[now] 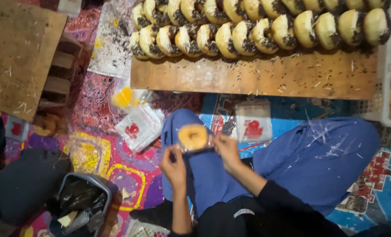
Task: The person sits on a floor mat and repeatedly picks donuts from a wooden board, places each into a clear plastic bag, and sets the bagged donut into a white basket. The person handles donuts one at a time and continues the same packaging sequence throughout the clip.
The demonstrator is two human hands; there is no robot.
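A round golden doughnut (193, 137) sits inside a small clear plastic bag, held between both hands above my blue-trousered knee. My left hand (174, 166) pinches the bag's lower left edge. My right hand (227, 151) grips the bag's right side. Straight ahead, a wooden board (252, 75) carries two rows of doughnuts (257, 33) standing on edge, topped with dark sprinkles. A stack of clear bags with a red mark (139, 127) lies left of my knee, and another such stack (253, 123) lies on the mat to the right of the doughnut.
A patterned mat (116, 162) covers the floor. A second wooden board (15, 52) lies at far left. A grey basket with dark contents (83, 204) stands at lower left. A white crate (390, 92) with more doughnuts is at the right edge.
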